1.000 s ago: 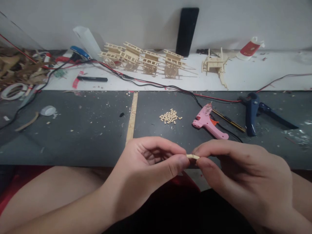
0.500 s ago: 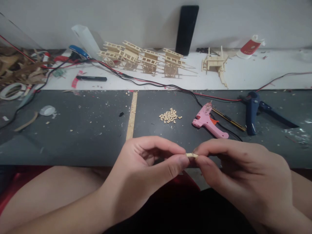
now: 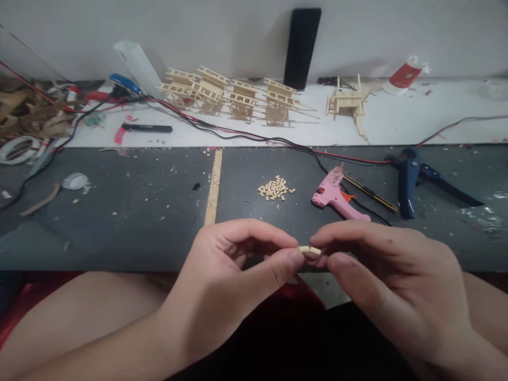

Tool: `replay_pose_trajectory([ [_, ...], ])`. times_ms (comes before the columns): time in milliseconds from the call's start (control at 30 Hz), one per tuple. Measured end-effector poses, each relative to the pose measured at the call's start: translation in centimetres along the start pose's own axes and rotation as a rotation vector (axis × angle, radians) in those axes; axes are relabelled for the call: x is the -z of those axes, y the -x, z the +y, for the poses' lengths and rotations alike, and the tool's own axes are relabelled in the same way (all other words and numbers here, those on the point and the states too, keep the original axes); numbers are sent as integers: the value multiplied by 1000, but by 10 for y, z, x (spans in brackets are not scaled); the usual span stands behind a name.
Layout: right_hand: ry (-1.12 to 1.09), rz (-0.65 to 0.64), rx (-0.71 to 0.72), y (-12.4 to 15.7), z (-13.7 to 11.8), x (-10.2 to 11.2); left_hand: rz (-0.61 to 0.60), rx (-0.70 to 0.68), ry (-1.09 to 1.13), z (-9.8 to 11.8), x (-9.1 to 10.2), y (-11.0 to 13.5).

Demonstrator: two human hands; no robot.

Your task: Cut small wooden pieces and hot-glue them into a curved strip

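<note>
Across the upper middle of the frame, wooden model carts stand on a white board. Right of centre lies a pink glue gun, with a pile of tiny blocks near it. Low in the frame, the left hand and right hand pinch almost closed on a small wooden piece between them, and it now sits more level. Fingertips cover its ends, so any join there is hidden.

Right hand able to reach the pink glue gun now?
Likely yes: nothing blocks the right hand from the pink hot glue gun, but that hand pinches a small wooden piece with the left hand.
</note>
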State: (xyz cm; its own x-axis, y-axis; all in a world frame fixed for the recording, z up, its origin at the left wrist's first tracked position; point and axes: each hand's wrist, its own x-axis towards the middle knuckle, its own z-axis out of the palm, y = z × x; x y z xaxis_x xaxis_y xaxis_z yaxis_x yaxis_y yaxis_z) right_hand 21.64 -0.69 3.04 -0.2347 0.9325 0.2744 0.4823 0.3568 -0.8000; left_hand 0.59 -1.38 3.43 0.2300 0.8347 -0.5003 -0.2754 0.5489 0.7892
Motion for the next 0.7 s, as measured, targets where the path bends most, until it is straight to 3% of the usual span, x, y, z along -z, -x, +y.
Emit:
replay_pose_trajectory([
  [333,17,-23,-24,6,8,-4,-38,73,51,-2,5,-4],
  [700,-3,-67,-47,7,6,-5,-17,10,-68,2,1,-2],
])
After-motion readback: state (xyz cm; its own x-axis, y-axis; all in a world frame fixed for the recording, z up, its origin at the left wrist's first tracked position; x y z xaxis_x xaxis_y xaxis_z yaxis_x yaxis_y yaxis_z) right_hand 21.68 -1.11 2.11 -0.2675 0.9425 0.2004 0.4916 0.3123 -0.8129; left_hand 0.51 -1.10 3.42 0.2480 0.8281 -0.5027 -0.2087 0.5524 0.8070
